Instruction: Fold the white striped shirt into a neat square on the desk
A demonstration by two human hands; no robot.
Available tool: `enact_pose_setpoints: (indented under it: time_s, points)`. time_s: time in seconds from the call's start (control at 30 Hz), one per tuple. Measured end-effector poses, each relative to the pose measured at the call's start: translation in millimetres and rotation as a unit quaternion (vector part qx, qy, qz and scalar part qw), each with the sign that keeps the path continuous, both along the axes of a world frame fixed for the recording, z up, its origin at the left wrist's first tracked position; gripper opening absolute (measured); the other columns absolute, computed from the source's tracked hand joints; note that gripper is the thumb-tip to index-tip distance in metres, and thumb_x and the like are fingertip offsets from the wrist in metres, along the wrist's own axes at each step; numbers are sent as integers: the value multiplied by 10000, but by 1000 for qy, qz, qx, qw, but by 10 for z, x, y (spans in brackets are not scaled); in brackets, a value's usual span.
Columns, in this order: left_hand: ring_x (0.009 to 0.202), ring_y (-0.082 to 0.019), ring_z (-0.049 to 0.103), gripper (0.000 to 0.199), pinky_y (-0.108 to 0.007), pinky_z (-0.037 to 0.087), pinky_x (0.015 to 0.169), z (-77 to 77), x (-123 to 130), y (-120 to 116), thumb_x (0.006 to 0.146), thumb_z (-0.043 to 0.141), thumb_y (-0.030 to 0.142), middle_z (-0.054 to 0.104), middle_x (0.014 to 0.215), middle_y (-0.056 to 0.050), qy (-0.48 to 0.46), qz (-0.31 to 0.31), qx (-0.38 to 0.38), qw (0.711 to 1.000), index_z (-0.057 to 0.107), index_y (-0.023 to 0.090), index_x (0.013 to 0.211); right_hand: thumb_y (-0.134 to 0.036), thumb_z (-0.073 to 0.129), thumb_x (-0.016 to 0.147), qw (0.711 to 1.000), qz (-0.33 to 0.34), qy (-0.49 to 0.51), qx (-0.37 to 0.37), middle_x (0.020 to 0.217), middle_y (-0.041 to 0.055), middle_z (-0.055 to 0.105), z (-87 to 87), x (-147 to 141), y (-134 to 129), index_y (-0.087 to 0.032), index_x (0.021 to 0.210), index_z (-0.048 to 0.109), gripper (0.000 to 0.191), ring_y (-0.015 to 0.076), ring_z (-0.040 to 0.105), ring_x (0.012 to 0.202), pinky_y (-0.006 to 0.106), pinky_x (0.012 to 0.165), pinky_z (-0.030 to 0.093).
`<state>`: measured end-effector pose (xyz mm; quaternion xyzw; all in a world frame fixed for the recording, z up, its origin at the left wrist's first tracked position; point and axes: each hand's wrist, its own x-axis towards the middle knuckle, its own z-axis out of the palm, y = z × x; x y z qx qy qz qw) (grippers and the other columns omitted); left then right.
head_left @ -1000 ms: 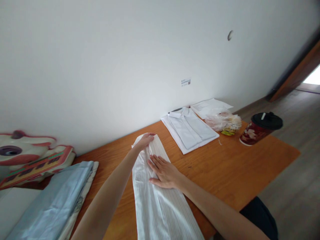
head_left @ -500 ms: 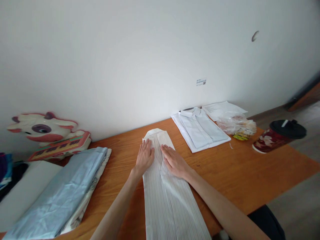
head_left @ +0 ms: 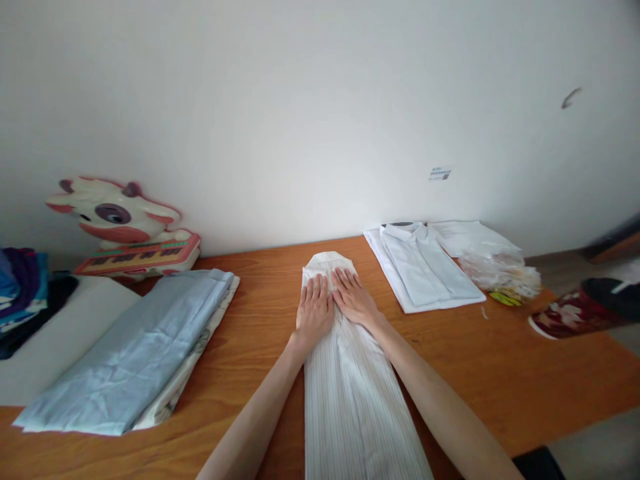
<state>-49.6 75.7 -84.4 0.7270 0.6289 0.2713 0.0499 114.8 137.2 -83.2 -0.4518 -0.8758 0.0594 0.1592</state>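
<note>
A long folded striped white shirt (head_left: pixel 350 393) lies on the brown wooden table (head_left: pixel 260 320), its far end near the wall. My left hand (head_left: pixel 315 309) rests flat on the cloth near that far end, fingers stretched out. Beside it, my right hand (head_left: pixel 354 298) presses flat on the same cloth, palm down and open. The two hands nearly touch at the fingers. Neither one grips anything. The cloth under my palms is hidden.
At the left are folded light blue cloth (head_left: pixel 135 353), a cow-shaped toy keyboard (head_left: pixel 145 257) and dark clothes (head_left: pixel 25 293). Toward the right lie a folded white shirt (head_left: pixel 425 267), paper (head_left: pixel 470 235), a plastic bag (head_left: pixel 500 270) and a dark red cup (head_left: pixel 575 312).
The view has shifted, so the table items appear farther right. My hands are closer together on the striped shirt, with the right hand nearer its far end.
</note>
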Motion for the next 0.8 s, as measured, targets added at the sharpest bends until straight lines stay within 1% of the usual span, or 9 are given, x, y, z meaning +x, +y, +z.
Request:
enact_pose_setpoints:
  time_s: [0.13,0.23,0.3,0.37,0.47,0.53,0.6,0.67,0.8]
  points:
    - [1631,-359,246,621,-558,137,1338,2,-7,71,1070,377,346,328,1738,-152,-7,11,-2,1000,380,151,1660,-397,316,1115,1000,3,-10,0,1772,76,216,-2,28,-13,-194,1713,248,635,287,143,1657,550,1331,195]
    - [1636,-359,228,617,-567,117,1338,-5,-12,116,1060,397,331,335,1739,-129,-18,9,-1,1000,390,183,1659,-396,320,1110,1000,5,-16,-6,1770,71,226,17,17,-10,-196,1709,263,634,290,163,1654,557,1331,197]
    - [1641,-364,209,619,-571,98,1338,-9,-14,124,1063,390,333,324,1744,-135,-22,3,2,1000,387,171,1660,-392,325,1109,1000,5,-10,-3,1764,76,257,50,-1,-30,-183,1701,289,629,298,193,1647,556,1330,204]
    - [1642,-367,202,620,-565,88,1339,-5,-13,118,1069,377,342,321,1743,-146,-28,4,5,1000,386,154,1660,-377,311,1116,1000,-2,16,9,1725,99,362,111,-9,-71,-162,1675,354,601,293,273,1623,538,1326,227]
    - [1643,-361,202,620,-563,88,1339,10,-7,98,1069,376,341,338,1737,-145,-43,8,4,999,383,157,1661,-336,269,1128,998,-4,61,14,1584,123,569,235,22,-156,-164,1582,511,542,255,463,1517,481,1302,302]
    - [1646,-360,191,629,-574,76,1337,15,-3,85,1064,393,344,335,1739,-141,-49,8,2,999,370,166,1667,-341,256,1134,998,15,59,-7,1542,109,612,298,67,-235,-182,1543,559,534,235,512,1476,461,1289,330]
    - [1649,-363,172,644,-589,46,1336,13,-2,74,1061,406,353,319,1746,-139,-44,8,2,999,349,171,1676,-378,236,1138,999,16,38,-33,1593,100,564,310,108,-352,-187,1574,527,558,237,466,1520,482,1298,312]
    - [1653,-365,153,654,-601,22,1333,6,-3,68,1061,407,353,297,1754,-135,-32,6,4,999,328,173,1684,-429,236,1134,999,3,15,-47,1674,114,452,267,121,-512,-165,1635,437,601,265,361,1588,528,1316,258]
    - [1652,-381,144,649,-619,22,1327,1,2,76,1062,396,335,283,1758,-144,-8,10,7,1000,329,159,1683,-466,321,1111,1000,3,1,-24,1755,137,245,122,70,-829,-132,1710,239,690,297,167,1653,585,1341,129]
